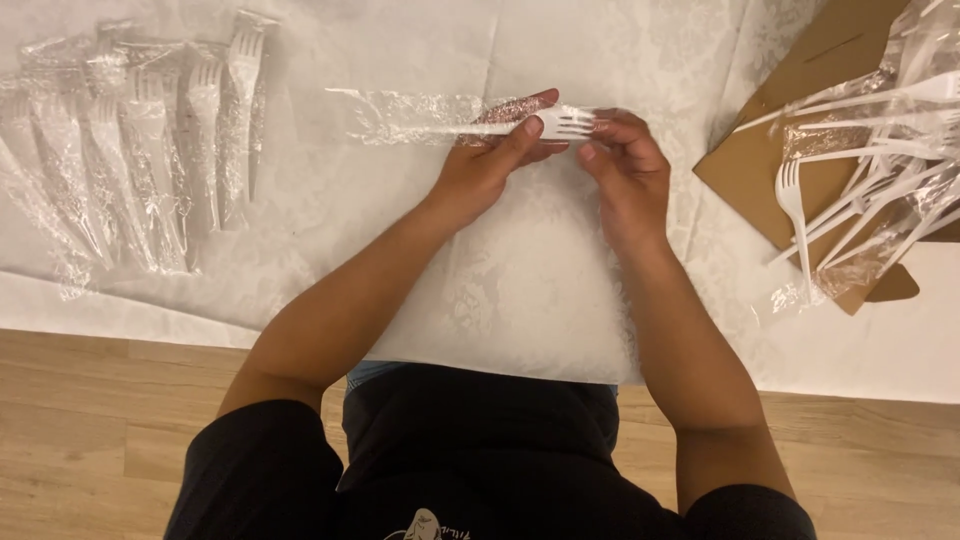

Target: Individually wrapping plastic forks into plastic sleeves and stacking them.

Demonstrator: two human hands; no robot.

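**Fork half-sleeved between two hands**

Head view: at the far left, a row of white plastic forks in clear wrappers (pixel 130 150) lies side by side, tines pointing away from the person. At the right edge, a flat brown cardboard piece (pixel 790 130) carries a loose heap of bare white forks (pixel 870 170) mixed with crumpled clear film.

The surface (pixel 520 290) wears a white cloth with a faint floral pattern and fold creases; pale wood floor (pixel 100 420) shows beneath its near edge.

At the centre, a white fork (pixel 555 124) lies crosswise, its handle inside a clear plastic sleeve (pixel 410 115) that trails to the left, its tines bare and pointing right. The left hand (pixel 490 160) has its grip pressed together on the fork's neck, thumb on top, over the sleeve's mouth. The right hand (pixel 625 165) has its fingertips curled at the tines, touching them.
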